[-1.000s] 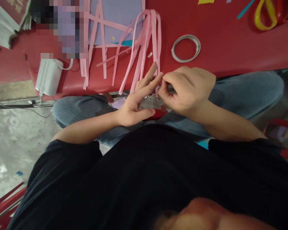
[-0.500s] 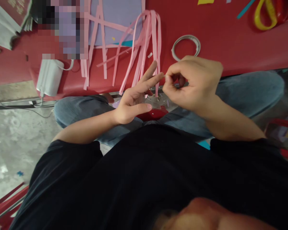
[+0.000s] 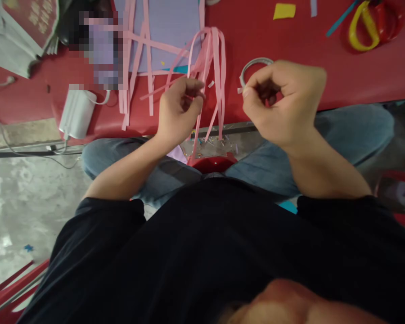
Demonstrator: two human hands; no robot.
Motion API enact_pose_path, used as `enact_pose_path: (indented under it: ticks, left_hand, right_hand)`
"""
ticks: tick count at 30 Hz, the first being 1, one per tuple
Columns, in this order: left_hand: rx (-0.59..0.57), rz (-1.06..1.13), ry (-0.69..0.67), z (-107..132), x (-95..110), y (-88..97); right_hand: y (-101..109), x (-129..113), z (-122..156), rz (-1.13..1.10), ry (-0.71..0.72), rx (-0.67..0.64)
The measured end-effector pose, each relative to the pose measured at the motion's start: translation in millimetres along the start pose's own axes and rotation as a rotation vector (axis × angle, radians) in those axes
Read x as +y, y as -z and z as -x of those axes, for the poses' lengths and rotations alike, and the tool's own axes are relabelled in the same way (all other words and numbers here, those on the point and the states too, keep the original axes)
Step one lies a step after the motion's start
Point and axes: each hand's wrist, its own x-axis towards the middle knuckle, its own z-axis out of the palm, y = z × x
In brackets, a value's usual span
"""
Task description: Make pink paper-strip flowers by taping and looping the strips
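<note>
My left hand (image 3: 181, 111) is curled closed over the bunch of long pink paper strips (image 3: 217, 58), thumb and forefinger drawn together around one strip. That strip (image 3: 195, 144) hangs below the fingers past the table edge. Between its thumb and forefinger, my right hand (image 3: 285, 103) pinches a small pale piece of tape (image 3: 240, 90); the other fingers are curled in. Just behind this hand lies a white tape roll (image 3: 246, 69), partly covered by it. A small white scrap (image 3: 211, 84) rests beside the strips.
More pink strips lie over a lilac sheet (image 3: 173, 22) on the red table (image 3: 249, 27). Yellow-handled scissors (image 3: 353, 31), a yellow paper piece (image 3: 284, 11) and a blue strip (image 3: 340, 19) are at the right. A white power bank (image 3: 77, 114) with cables sits at the left.
My hands have moved apart. The left has gone from spread fingers to a closed grasp at the pink strips, shifting them; the right has moved slightly right, still pinching the pale piece.
</note>
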Motion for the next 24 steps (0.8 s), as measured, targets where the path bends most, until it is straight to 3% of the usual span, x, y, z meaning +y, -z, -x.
enact_pose_path:
  ticks: [3, 5, 8, 11, 15, 20, 24]
  left_hand:
    - [-0.009, -0.318, -0.072, -47, -21, 0.4]
    - [0.014, -0.414, -0.085, -70, -30, -4.4]
    - [0.04, -0.57, -0.069, -90, -39, -14.9]
    - [0.026, -0.593, -0.024, -96, -45, -19.8]
    - [-0.009, -0.505, -0.046, -74, -35, -14.9]
    - [-0.058, -0.285, -0.142, -2, 6, -9.2]
    - [-0.104, -0.21, -0.408, 42, 25, -7.3]
  right_hand:
    - [-3, 0, 3, 0.001, -0.022, -0.051]
    - [-5, 2, 7, 0.011, -0.048, -0.063]
    - [-8, 9, 11, 0.016, -0.06, -0.048]
    - [-7, 13, 10, 0.004, -0.054, -0.045]
    - [3, 6, 3, 0.002, -0.038, 0.02]
    - [20, -3, -5, 0.137, 0.146, 0.358]
    - [27, -1, -4, 0.215, 0.257, 0.461]
